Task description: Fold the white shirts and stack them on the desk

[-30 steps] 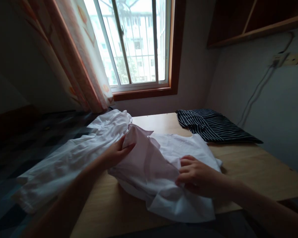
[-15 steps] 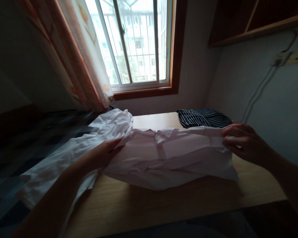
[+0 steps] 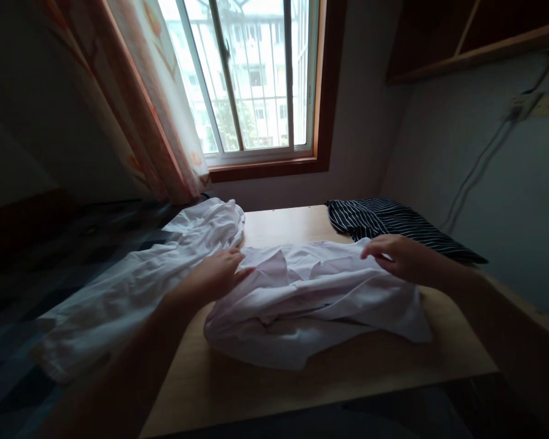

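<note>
A white shirt (image 3: 297, 299) lies loosely folded and wrinkled on the wooden table (image 3: 265, 396), its collar part toward the far side. My left hand (image 3: 219, 271) is over the shirt's left far edge, thumb and fingers apart, with nothing held. Above the right far part of the shirt is my right hand (image 3: 391, 256); its fingers are loosely bent and parted, and no cloth shows gripped between them. Whether the fingertips touch the fabric cannot be made out.
Another white garment (image 3: 132, 292) lies crumpled along the left, spilling onto a dark checked surface. A black-and-white striped garment (image 3: 384, 219) rests at the back right. Behind the table are a window (image 3: 256, 91) and a patterned curtain (image 3: 150, 110). A cord (image 3: 473, 164) hangs on the right wall.
The white shirt, held up and stretched between both hands before, now lies down on the table. Both hands have let go and moved inward, the right one further.
</note>
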Demonstrator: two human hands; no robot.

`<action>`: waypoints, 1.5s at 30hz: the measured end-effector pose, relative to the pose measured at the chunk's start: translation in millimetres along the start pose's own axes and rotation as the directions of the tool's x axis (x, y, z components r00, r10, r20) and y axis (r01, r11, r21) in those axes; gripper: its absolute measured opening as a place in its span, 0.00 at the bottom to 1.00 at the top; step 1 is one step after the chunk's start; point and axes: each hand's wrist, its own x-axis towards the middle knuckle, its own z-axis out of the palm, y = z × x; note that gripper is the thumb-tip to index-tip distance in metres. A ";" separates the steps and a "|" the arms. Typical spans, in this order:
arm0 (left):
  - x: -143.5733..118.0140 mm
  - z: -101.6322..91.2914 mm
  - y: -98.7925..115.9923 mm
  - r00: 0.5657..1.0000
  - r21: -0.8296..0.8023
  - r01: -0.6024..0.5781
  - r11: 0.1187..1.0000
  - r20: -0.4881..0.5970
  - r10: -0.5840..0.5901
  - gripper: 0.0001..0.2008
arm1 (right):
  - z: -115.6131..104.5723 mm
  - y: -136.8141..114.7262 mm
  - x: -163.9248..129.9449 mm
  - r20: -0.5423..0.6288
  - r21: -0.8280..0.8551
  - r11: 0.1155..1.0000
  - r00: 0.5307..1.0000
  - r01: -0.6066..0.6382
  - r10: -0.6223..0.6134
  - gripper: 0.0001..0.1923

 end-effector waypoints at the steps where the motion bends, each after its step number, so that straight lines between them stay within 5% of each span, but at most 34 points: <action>1: 9.6 2.4 8.2 0.999 0.063 -0.046 0.997 -0.002 0.046 0.14 | 4.6 -10.8 13.4 0.017 0.049 0.999 1.000 0.017 -0.018 0.15; 8: 54.2 62.5 44.2 0.995 0.143 -0.097 0.985 -0.020 0.101 0.13 | 78.6 -61.9 87.5 0.087 0.121 0.985 0.987 0.126 -0.137 0.21; 16: 35.2 111.2 21.5 0.983 -0.004 -0.101 0.995 -0.154 0.100 0.18 | 139.1 -55.2 78.6 0.125 0.094 0.996 0.992 0.007 -0.019 0.17; 22: 37.0 114.3 21.4 0.970 -0.194 -0.193 0.962 -0.188 0.157 0.18 | 148.9 -40.8 73.0 -0.013 0.293 0.956 1.000 -0.015 0.020 0.04; 27: 36.2 112.5 20.4 0.988 -0.546 -0.152 0.824 -0.077 0.132 0.17 | 149.0 -35.1 73.7 0.020 0.512 0.854 0.995 -0.090 0.093 0.10; 32: 37.3 116.2 15.8 0.990 -0.702 -0.117 0.703 -0.031 0.134 0.16 | 151.0 -34.5 74.6 0.032 0.584 0.805 0.993 -0.108 0.111 0.14; 45: 47.0 126.7 5.3 0.995 -0.626 -0.073 0.776 0.011 0.102 0.15 | 161.2 -33.9 76.7 -0.037 0.686 0.719 0.982 -0.110 0.185 0.11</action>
